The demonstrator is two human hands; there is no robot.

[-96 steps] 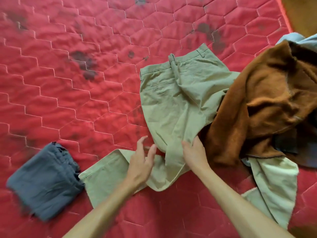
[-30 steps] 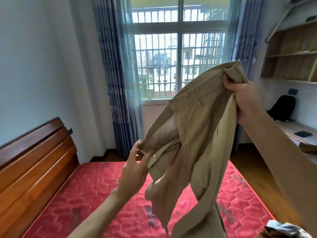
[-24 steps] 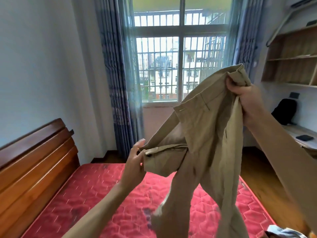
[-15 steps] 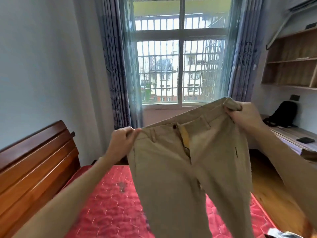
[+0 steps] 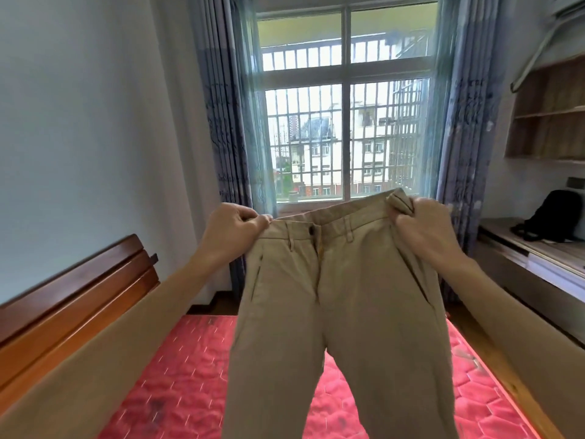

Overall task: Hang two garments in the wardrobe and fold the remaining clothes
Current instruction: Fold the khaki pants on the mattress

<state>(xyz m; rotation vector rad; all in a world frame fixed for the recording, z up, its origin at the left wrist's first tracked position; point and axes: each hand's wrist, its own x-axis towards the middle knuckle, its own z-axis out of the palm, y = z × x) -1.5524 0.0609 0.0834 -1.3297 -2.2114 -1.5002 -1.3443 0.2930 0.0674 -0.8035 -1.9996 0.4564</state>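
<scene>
I hold a pair of khaki trousers (image 5: 342, 299) up in the air in front of me, front side facing me, button and fly in the middle. My left hand (image 5: 231, 231) pinches the left end of the waistband. My right hand (image 5: 421, 229) grips the right end, where the fabric is bunched. Both legs hang straight down over the red quilted mattress (image 5: 177, 384) and run out of the bottom of the frame. The other clothes are out of view.
A wooden headboard (image 5: 79, 305) stands at the left. Straight ahead is a barred window (image 5: 345, 122) with blue curtains. On the right are a desk (image 5: 538, 264) with a black backpack (image 5: 550, 217) and wooden wall shelves (image 5: 550, 115).
The trousers went from lying on the mattress to hanging in the air. In the last second my left hand took the waistband and the crumpled top was pulled out flat and level.
</scene>
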